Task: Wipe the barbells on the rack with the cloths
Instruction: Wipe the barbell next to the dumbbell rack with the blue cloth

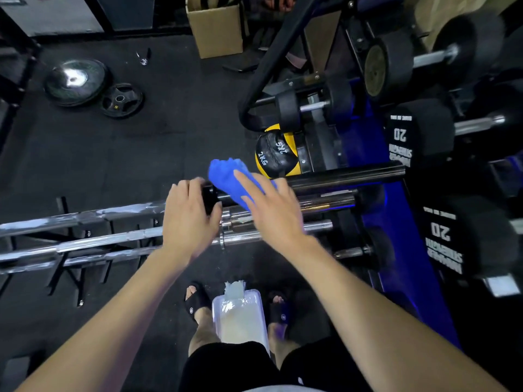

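Standing over a wipes pack point(239, 315) at 6 o'clock, the person curled the left hand point(190, 219) round the black barbell point(339, 176) end, while the right hand point(271, 205) pressed a blue cloth point(229, 176) flat-fingered onto it; 20-marked dumbbells point(418, 131) sat at 3 o'clock.

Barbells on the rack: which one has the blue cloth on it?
The black barbell, farthest from the person; the blue cloth drapes over it under the right hand. The nearer chrome bars are bare.

Left hand point(190, 219) grips a black barbell point(339, 176) end; right hand point(273, 206) presses blue cloth point(230, 176) on it.
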